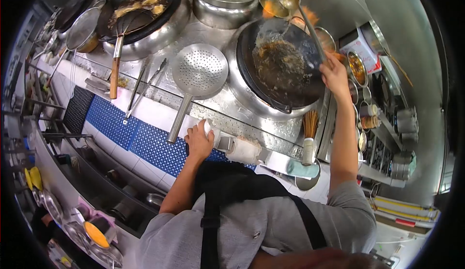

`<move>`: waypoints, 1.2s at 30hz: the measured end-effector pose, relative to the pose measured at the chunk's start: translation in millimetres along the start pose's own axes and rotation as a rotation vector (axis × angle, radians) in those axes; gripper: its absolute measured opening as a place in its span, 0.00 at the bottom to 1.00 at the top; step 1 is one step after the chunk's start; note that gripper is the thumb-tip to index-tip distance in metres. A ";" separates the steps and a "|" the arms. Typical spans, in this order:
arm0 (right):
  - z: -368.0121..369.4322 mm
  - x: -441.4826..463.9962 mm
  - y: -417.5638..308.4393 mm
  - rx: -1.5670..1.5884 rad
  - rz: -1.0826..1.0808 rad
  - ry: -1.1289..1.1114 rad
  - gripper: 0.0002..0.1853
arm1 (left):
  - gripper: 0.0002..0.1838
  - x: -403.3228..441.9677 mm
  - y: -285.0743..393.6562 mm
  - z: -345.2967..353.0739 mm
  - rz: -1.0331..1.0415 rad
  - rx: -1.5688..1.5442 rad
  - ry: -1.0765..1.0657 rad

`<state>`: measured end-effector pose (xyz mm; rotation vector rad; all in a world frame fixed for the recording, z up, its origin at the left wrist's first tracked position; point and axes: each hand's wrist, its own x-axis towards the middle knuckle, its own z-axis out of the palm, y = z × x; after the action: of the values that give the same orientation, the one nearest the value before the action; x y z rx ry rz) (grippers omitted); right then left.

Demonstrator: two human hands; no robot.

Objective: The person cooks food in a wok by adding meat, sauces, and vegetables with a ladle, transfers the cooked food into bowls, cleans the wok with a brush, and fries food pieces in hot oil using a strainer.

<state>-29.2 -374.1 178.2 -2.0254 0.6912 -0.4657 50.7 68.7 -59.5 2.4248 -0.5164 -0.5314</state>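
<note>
My right hand [335, 77] is closed round the handle of a long metal ladle [314, 31]. The ladle's bowl is raised over the far edge of a large dark wok [286, 70], which has brownish liquid or residue inside. At the front edge of the stove, my left hand [199, 142] is closed on a white cloth [209, 129]; part of the cloth is hidden by the fingers. Just beyond that hand lies a perforated skimmer [200, 70], its handle pointing toward me. A bamboo brush [309, 135] stands right of the wok's near rim.
A second wok [138, 7] with food in oil sits at the upper left, a wooden-handled strainer [115, 72] across it. Tongs [150, 82] lie nearby. A lidded pot [226, 2] is at the back. Seasoning bowls [357, 68] line the right side.
</note>
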 end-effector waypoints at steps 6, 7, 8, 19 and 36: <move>123.7 141.1 -12.4 0.100 0.043 0.010 0.29 | 0.43 -39.0 40.3 -37.1 0.094 -0.025 0.251; 145.6 156.3 -7.1 0.044 0.052 0.066 0.28 | 0.43 -46.6 47.6 -54.5 0.125 -0.050 0.249; 155.3 156.2 -12.2 0.119 -0.006 -0.046 0.27 | 0.42 -50.7 58.4 -81.8 0.241 -0.025 0.236; 107.3 73.3 -13.0 1.209 0.363 -0.261 0.04 | 0.23 18.2 212.7 -273.0 0.859 -0.004 0.506; -3.8 -242.3 145.7 -0.086 0.293 0.110 0.41 | 0.33 -19.9 286.9 59.2 -0.287 -1.313 -1.265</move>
<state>-260.2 -284.5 42.0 -1.9463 1.0729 -0.3816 -62.2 -163.5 80.2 0.6966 -0.1259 -1.8020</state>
